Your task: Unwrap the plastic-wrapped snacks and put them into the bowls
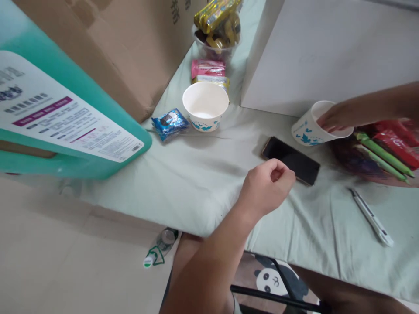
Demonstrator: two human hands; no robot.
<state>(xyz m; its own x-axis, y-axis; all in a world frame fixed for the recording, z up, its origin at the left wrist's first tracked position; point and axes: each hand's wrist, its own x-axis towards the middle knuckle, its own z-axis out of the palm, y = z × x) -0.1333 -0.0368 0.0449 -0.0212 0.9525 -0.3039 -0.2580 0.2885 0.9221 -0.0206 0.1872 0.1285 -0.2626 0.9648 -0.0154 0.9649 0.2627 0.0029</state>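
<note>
Home-like room, cloth-covered table (183,183), wrapped snacks (218,19), fabric (245,277) showing 1 panda face (269,281), pale floor (65,244)

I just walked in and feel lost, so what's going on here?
The right hand reaches into a tilted paper cup; what it may hold is hidden. The left hand, fingers curled, is by a smartphone, with nothing visible in its grip. Another paper cup stands upright beside a blue packet, and a utility knife lies on the pale green cloth.
</note>
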